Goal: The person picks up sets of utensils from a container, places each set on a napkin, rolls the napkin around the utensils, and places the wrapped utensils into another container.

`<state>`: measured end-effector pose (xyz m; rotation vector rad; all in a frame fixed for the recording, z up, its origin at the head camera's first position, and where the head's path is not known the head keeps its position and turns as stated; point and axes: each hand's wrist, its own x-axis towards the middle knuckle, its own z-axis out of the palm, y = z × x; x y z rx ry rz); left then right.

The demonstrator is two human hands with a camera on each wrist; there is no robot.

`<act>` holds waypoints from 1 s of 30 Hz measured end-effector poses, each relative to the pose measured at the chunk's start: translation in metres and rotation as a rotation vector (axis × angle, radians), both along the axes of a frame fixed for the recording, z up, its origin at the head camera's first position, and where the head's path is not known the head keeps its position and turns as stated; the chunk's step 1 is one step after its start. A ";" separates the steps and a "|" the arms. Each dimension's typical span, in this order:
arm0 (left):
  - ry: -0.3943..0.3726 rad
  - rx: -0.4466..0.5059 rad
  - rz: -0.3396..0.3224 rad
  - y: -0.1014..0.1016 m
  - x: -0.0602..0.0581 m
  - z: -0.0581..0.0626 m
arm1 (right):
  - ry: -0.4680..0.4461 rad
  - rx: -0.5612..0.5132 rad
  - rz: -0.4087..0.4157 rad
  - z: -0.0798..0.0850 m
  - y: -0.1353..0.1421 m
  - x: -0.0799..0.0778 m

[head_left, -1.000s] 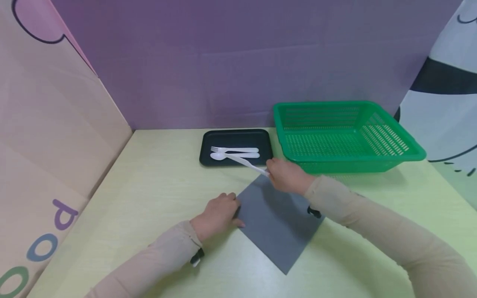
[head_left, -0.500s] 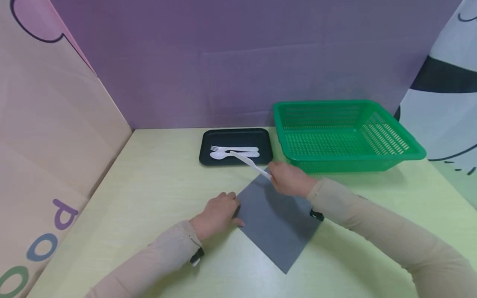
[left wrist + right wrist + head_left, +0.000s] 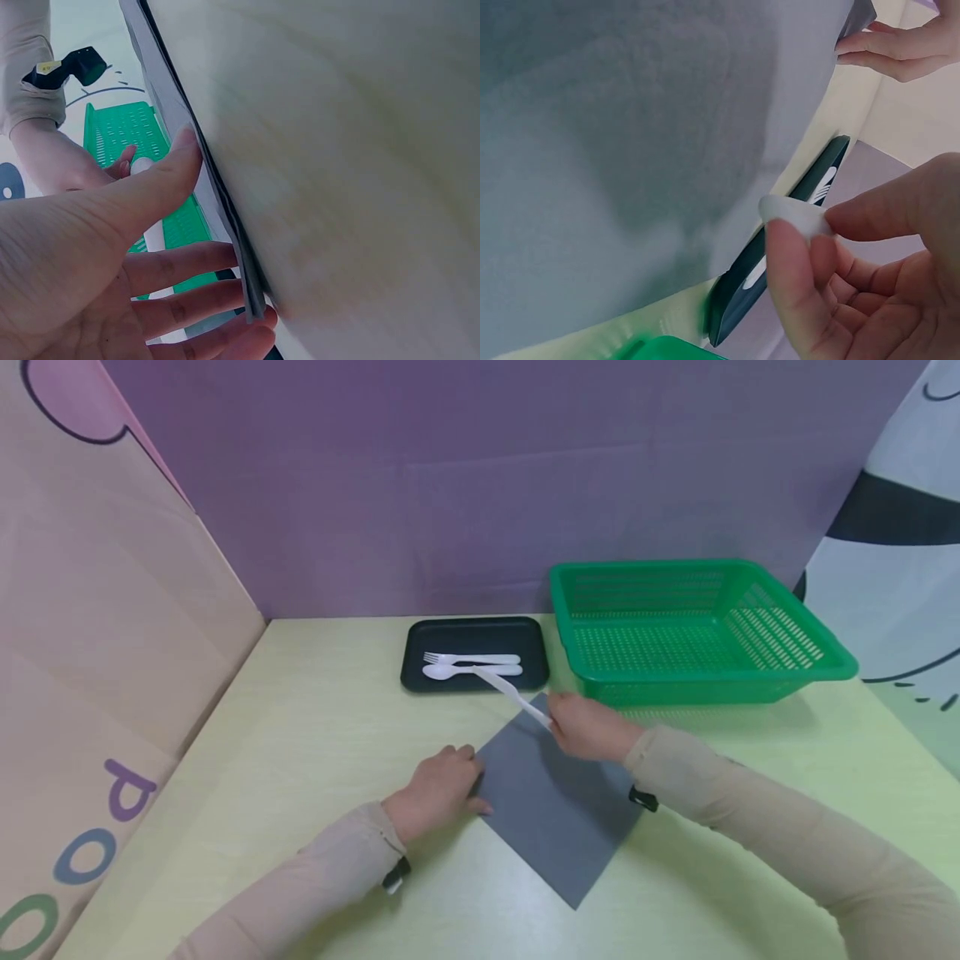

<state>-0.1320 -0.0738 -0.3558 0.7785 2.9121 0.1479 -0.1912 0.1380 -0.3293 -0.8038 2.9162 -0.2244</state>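
Note:
In the head view my right hand (image 3: pixel 588 727) pinches a white plastic knife (image 3: pixel 516 693) by one end. The knife slants up and left over a grey napkin (image 3: pixel 562 835), its far tip in front of the tray. The right wrist view shows the knife's blunt end (image 3: pixel 795 215) between thumb and fingers. My left hand (image 3: pixel 437 792) holds the napkin's left corner; in the left wrist view its thumb (image 3: pixel 176 169) and fingers lie along the layered edge. Behind, a white fork (image 3: pixel 480 659) and a white spoon (image 3: pixel 441 672) lie on a black tray (image 3: pixel 472 628).
A green perforated basket (image 3: pixel 720 678) stands at the back right, beside the tray. A purple wall panel (image 3: pixel 420 493) rises behind the pale table (image 3: pixel 322 710), and a printed panel (image 3: pixel 142 610) bounds its left side.
My right hand has drawn the knife a little to the right and towards me, so its tip has shifted right across the spoon's handle. The left hand stays at the napkin's corner.

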 end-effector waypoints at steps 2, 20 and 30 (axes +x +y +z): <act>-0.001 -0.001 0.000 0.000 0.000 0.000 | 0.005 -0.005 0.013 -0.001 0.001 0.001; -0.009 -0.006 0.001 0.000 -0.001 -0.001 | -0.024 -0.035 0.035 -0.009 0.004 0.007; -0.019 0.000 0.001 0.000 0.000 -0.001 | 0.007 -0.102 0.091 -0.013 0.008 0.010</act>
